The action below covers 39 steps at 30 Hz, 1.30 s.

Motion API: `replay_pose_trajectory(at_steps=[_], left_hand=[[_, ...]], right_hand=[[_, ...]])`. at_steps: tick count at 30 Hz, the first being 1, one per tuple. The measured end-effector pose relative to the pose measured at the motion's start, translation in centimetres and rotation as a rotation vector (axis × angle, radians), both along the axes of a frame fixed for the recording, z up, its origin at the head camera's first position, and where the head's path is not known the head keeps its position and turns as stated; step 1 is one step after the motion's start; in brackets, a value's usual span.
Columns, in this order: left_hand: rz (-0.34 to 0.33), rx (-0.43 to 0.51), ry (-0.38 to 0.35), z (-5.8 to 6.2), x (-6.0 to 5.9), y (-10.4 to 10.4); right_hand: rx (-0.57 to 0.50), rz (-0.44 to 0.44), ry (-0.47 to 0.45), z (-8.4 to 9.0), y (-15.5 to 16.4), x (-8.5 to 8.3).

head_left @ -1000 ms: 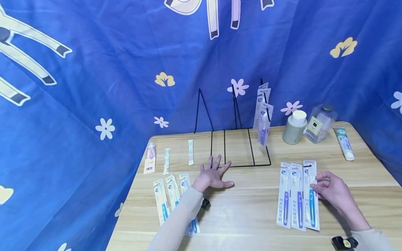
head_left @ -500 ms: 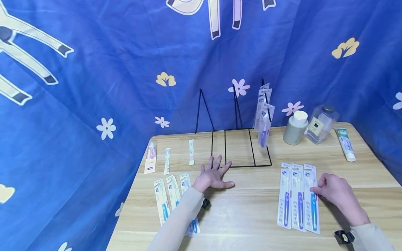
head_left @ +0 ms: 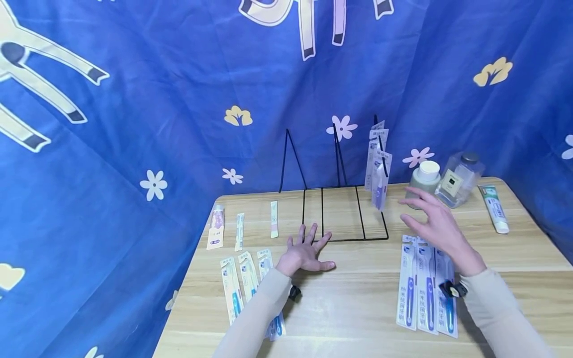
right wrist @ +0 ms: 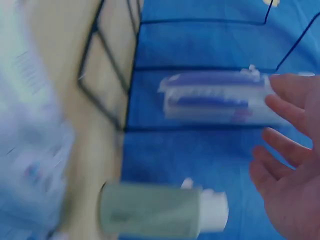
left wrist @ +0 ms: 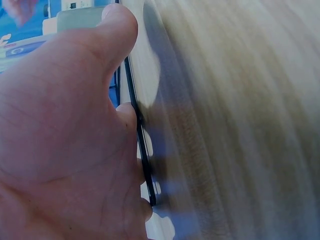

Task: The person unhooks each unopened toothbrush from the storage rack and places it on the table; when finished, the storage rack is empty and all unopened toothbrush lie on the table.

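In the head view, the left hand (head_left: 304,255) spreads wide below centre at the wire rack (head_left: 353,240); the right hand (head_left: 437,227), fingers parted, hovers right of the hanging toothbrush packs (head_left: 380,191). Left wrist: left hand at left, perhaps touching the rack. Right wrist: blurred packs above centre, right hand along the right edge.

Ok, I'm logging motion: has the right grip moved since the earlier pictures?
Yes: in the head view, the right grip is farther forward and left, nearer the black wire rack.

Toothbrush packs (head_left: 407,281) look glossy plastic, the rack (head_left: 360,214) metal, tabletop (head_left: 353,298) wood.
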State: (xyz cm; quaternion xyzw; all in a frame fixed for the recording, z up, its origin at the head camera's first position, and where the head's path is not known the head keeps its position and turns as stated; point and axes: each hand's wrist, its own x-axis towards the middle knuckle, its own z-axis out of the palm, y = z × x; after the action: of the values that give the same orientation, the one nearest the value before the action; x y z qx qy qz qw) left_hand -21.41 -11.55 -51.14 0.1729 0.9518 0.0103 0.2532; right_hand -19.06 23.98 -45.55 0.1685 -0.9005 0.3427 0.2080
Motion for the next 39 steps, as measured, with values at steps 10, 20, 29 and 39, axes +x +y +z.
replay_pose_trajectory(at_steps=[10, 20, 29, 39], left_hand=[[0.021, -0.016, -0.036, -0.6, -0.3, 0.0], [0.008, 0.008, -0.005, -0.4, 0.0, 0.0], [0.007, 0.001, -0.016, -2.0, -0.9, -0.2], [0.004, -0.005, -0.008, -0.2, 0.0, 0.0]], right_hand=[[-0.123, 0.107, 0.199, 1.4, -4.3, -4.7], [-0.263, -0.033, 0.228, 2.3, -5.7, -5.4], [-0.235, -0.126, 0.153, 2.4, -1.6, -2.6], [-0.1, -0.265, -0.226, 0.0, 7.5, 4.1]])
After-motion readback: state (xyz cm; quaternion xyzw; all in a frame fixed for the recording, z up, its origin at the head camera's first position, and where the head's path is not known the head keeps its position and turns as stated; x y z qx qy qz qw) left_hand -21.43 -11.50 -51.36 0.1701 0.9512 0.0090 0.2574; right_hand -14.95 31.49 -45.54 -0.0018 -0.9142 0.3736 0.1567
